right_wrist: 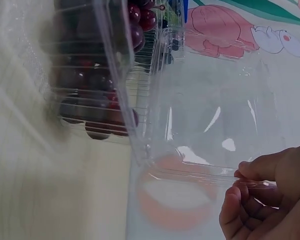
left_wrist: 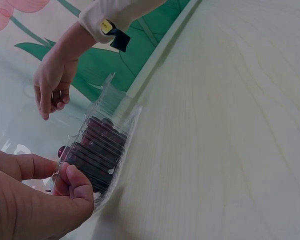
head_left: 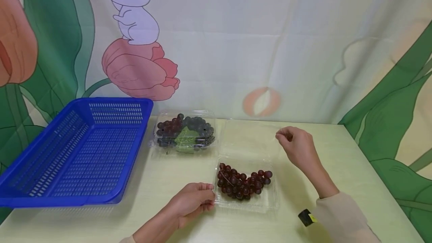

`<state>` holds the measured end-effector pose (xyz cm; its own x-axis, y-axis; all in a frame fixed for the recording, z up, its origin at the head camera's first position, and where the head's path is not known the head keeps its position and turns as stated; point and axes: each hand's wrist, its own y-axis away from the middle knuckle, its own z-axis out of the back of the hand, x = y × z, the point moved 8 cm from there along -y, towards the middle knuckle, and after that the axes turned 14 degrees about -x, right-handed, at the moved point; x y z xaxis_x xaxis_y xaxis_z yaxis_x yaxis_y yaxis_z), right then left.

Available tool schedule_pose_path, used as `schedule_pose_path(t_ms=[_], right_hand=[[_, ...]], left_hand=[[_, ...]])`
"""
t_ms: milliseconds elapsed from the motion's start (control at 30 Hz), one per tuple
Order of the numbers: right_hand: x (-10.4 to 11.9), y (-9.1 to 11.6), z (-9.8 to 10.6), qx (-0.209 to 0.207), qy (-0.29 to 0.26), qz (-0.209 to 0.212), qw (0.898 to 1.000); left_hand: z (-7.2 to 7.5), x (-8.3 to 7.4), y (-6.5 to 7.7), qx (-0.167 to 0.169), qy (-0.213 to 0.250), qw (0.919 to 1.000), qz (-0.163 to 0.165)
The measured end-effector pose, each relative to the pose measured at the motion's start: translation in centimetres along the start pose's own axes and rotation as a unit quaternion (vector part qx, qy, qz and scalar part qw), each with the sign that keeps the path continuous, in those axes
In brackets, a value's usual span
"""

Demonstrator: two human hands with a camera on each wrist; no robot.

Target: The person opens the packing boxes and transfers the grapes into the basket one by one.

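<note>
A clear plastic clamshell box [head_left: 248, 204] stands on the table with its lid [right_wrist: 215, 115] swung up at the back. Dark red grapes [head_left: 241, 183] lie in its base, seen through the ribbed wall in the left wrist view. My left hand [head_left: 194, 201] pinches the rim at the base's left side. With thumb and fingers, my right hand [head_left: 298, 147] pinches the right edge of the lid; the right wrist view shows this grip closely. Behind and to the left sits a second clamshell box [head_left: 183, 113], closed over dark grapes [head_left: 199, 123] and a green leaf [head_left: 186, 138].
A blue perforated plastic basket [head_left: 118, 194] takes up the left of the pale wooden table [head_left: 337, 153]. Behind the table hangs a printed cloth [head_left: 216, 48] with flowers and a rabbit. A small black and yellow device [head_left: 306, 217] is at the right sleeve.
</note>
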<state>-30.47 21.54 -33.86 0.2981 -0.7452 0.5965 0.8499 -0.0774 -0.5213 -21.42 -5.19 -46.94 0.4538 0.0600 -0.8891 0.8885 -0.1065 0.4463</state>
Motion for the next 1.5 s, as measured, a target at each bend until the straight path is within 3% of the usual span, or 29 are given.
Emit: schedule_pose_path(t_ms=[500,1500], right_hand=[[-4.6,0.4,-3.7,0.077,-0.045,-0.105,0.991],[-7.0,2.0,-6.1,0.124,-0.057,-0.165,0.977]], left_hand=[[0.0,0.0,-0.2,-0.009,-0.002,1.0,-0.001],[0.0,0.0,-0.3,-0.017,-0.007,0.9998,0.004]])
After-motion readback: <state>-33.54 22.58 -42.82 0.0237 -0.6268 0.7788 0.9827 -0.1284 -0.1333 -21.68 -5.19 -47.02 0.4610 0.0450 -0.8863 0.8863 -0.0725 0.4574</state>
